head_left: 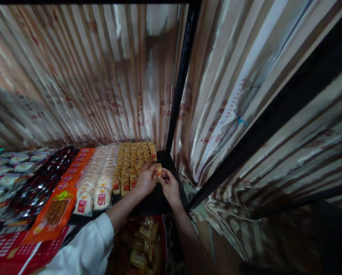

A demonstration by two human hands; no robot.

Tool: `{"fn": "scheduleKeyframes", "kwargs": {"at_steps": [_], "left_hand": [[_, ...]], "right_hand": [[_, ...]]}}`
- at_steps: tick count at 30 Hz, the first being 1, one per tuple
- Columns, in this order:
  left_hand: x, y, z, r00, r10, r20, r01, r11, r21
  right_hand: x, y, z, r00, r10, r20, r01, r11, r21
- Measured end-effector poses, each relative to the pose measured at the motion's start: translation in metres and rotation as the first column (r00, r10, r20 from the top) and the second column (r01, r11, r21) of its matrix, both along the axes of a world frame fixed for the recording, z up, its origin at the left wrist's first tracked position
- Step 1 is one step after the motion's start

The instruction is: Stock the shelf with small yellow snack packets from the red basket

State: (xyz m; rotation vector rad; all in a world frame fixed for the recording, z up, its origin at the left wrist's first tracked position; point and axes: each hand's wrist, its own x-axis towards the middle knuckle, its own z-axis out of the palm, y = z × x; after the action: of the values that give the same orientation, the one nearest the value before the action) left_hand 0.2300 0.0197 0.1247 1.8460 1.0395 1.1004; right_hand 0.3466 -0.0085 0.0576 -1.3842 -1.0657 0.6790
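Many folds of striped sheeting [125, 76] behind one black shelf [155, 203]. On it, I count orange packaging [59, 204], two rows of white packets [93, 183], then a block of yellow packets [126, 166]. Next, my left hand [148, 178] and right hand [170, 187], fingertips of both pinched on one small packet [159, 170] (red and yellow), above the shelf, just right of the yellow block.

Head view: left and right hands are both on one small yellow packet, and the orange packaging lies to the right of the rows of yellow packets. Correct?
Wrong side: the head view shows the orange packaging to the left of the rows of yellow packets, with white packs between. The left hand and right hand are indeed both on one small yellow packet.
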Motion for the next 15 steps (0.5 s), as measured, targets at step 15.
{"fn": "scheduleKeyframes", "kwargs": {"at_steps": [15], "left_hand": [[0.018,0.054,-0.013,0.462,0.087,-0.883,0.275,0.932,0.236]], "right_hand": [[0.009,0.097,-0.029,0.928,-0.176,0.33,0.231,0.964,-0.135]]}}
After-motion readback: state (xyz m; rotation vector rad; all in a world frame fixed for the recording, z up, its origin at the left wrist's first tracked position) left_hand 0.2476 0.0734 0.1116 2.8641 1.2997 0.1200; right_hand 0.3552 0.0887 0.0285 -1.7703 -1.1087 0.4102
